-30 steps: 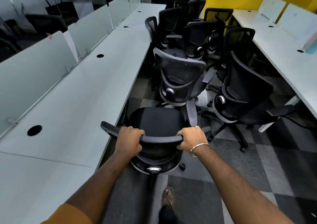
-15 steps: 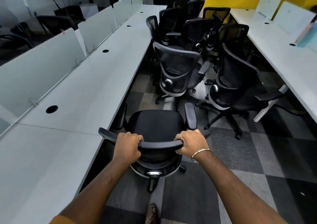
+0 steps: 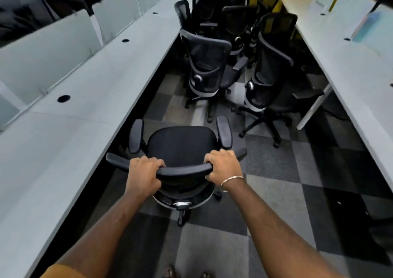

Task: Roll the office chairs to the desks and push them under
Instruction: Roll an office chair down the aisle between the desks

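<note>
**Count in view**

Two hands [image 3: 144,172] [image 3: 223,167]. Two long worktops [image 3: 89,99] [image 3: 348,64]. One chair [image 3: 181,143] held; two more [image 3: 207,64] [image 3: 270,69] just ahead; further chairs crowd behind, too overlapped to count. One bracelet [image 3: 231,181]. Three round holes show in the left worktop [image 3: 63,98].

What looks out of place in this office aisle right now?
A cluster of chairs crowds the aisle between the desks, turned different ways, none pushed under. Both hands, left and right, grip the nearest chair by its backrest, beside the left desk.
</note>
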The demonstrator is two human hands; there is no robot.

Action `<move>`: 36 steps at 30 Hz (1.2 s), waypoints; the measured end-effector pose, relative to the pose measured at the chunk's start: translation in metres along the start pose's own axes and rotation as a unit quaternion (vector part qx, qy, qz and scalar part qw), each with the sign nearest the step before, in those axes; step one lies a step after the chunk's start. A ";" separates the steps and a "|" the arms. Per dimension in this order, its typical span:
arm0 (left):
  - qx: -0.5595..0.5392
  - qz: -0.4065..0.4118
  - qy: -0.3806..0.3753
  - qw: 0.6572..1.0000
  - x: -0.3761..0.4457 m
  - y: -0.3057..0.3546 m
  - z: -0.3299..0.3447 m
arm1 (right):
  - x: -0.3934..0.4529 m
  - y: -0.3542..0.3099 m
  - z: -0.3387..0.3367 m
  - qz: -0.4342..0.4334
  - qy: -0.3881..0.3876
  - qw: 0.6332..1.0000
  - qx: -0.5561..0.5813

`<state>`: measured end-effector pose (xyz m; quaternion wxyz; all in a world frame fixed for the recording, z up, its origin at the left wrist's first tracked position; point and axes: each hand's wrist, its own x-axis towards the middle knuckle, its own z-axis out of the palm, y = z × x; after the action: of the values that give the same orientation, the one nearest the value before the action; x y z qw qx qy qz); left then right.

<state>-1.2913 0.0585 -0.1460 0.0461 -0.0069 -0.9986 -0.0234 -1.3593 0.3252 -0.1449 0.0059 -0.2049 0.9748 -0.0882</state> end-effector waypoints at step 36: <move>-0.046 0.047 0.017 0.998 -0.498 -0.004 -0.042 | -0.515 -0.216 0.031 0.018 0.022 0.997 0.070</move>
<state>-0.7914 0.0464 -0.1509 0.0637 -0.0559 -0.9942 -0.0668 -0.7998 0.3318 -0.1503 0.0007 -0.1846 0.9697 -0.1602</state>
